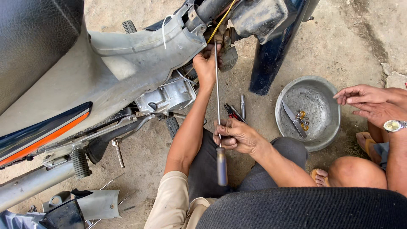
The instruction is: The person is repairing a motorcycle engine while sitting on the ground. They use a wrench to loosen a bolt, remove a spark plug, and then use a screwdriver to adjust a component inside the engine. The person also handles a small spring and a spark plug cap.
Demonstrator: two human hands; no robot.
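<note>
A long screwdriver [217, 97] runs from the motorcycle's engine area down to its grey handle [221, 166]. My left hand [205, 63] is up at the engine, fingers closed around the shaft's top end beside a dirty metal part [229, 55]. My right hand [235, 135] grips the shaft just above the handle. The screwdriver's tip is hidden behind my left hand and the engine parts. A yellow wire [220, 23] hangs just above.
The motorcycle body [127, 55] fills the upper left, with a footpeg [79, 163] and a dark front fender [271, 63]. Small tools [235, 111] lie on the dirt. A metal bowl [326, 127] holds a blade and orange hooks. Another person's hands [369, 101], one with a wristwatch, hover at the right.
</note>
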